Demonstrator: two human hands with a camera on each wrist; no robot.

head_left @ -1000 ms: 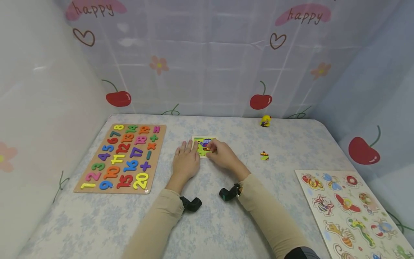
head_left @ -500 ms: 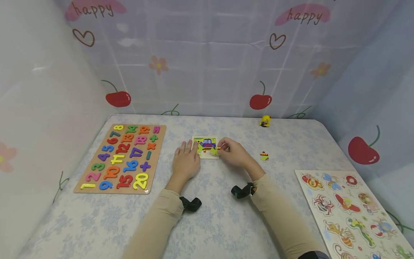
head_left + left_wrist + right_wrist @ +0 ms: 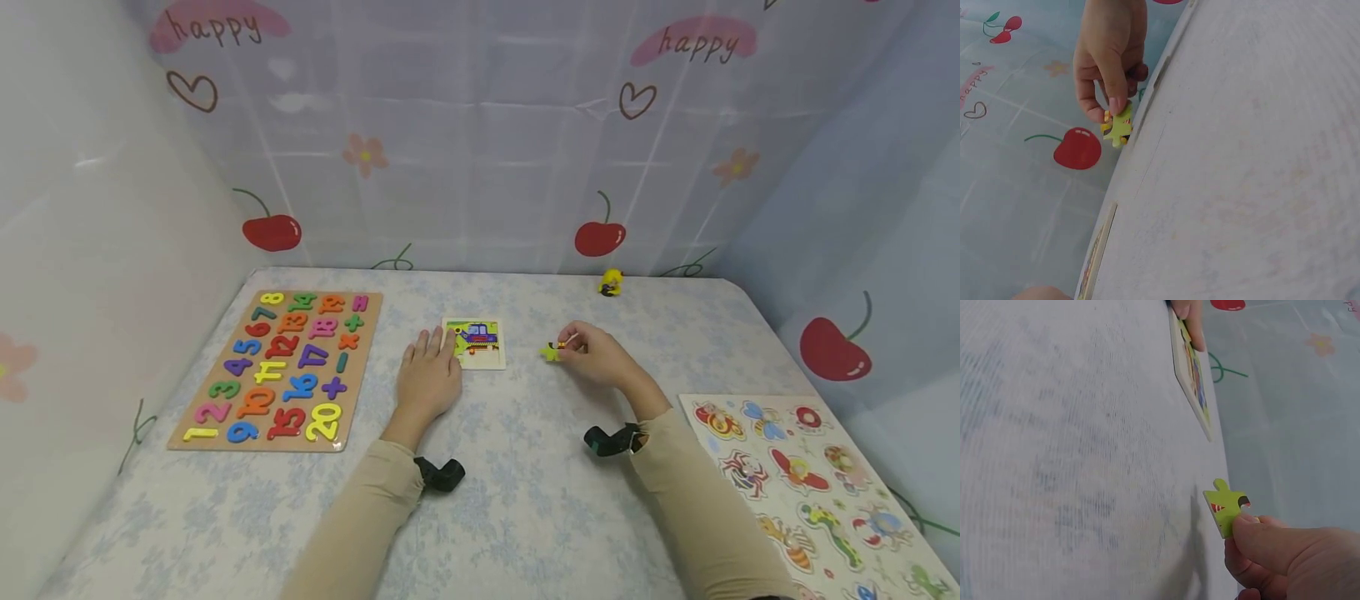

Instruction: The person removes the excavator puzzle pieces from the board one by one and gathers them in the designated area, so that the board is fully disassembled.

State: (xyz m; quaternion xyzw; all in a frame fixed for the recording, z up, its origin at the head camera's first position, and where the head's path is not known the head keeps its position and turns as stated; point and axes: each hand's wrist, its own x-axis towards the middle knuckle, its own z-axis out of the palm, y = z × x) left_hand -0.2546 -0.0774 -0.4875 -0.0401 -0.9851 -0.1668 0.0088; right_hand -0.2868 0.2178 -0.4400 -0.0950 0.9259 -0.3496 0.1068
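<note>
In the head view a small puzzle board [image 3: 492,362] with a blue vehicle picture lies on the table. My left hand [image 3: 429,379] lies flat at its left side, fingers straight, fingertips touching the board's edge. To the right of the board, my right hand [image 3: 600,358] pinches a green puzzle piece [image 3: 551,353] between thumb and fingers. The right wrist view shows the same puzzle piece [image 3: 1225,509] with red and black marks, held just above the table. Parts of the piece are hidden by the fingertips. In the left wrist view the puzzle piece [image 3: 1119,128] points downward.
A wooden number board [image 3: 277,371] with coloured digits lies at the left. At the right lies a white board [image 3: 817,492] with insect and animal pictures. A small yellow toy figure [image 3: 611,283] stands near the table's back edge.
My right hand has moved right, away from the puzzle board, carrying the green puzzle piece. The loose piece on the right no longer shows; the hand now covers that spot. My left hand stays put.
</note>
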